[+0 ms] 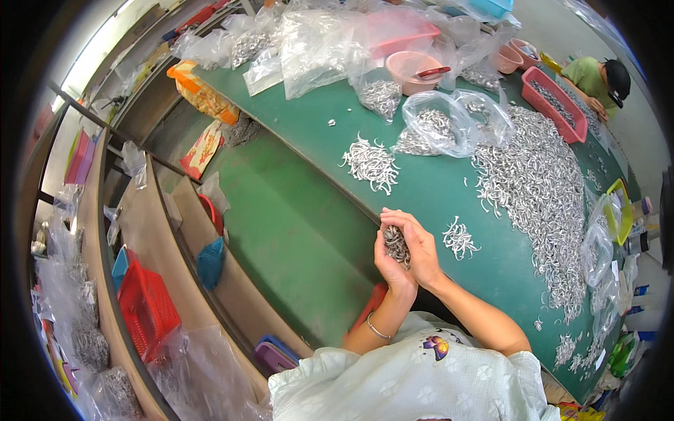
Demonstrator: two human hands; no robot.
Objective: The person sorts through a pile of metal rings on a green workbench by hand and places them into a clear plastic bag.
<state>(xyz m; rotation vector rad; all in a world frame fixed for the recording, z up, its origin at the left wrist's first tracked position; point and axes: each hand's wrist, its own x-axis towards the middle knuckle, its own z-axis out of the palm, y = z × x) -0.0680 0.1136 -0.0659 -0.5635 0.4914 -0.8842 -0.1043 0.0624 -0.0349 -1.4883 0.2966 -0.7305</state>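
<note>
My left hand [391, 269] and my right hand [420, 247] are cupped together at the near edge of the green table [302, 144]. Between the palms lies a handful of small curved metal pieces [397, 245], greyer than those on the table. Right of my hands sits a small loose heap of silvery curved pieces [460, 238]. A larger small heap [371, 165] lies beyond my hands, near the same edge. Over the right part of the table spreads a big pile of the same silvery pieces [537, 189].
Clear plastic bags [435, 130] of pieces and a pink bowl [413, 72] stand at the back. Beside a pink tray [554, 105], another person [597, 84] bends over the table. On the left, shelves hold a red basket [147, 309]. A red object [368, 309] stands below my left forearm.
</note>
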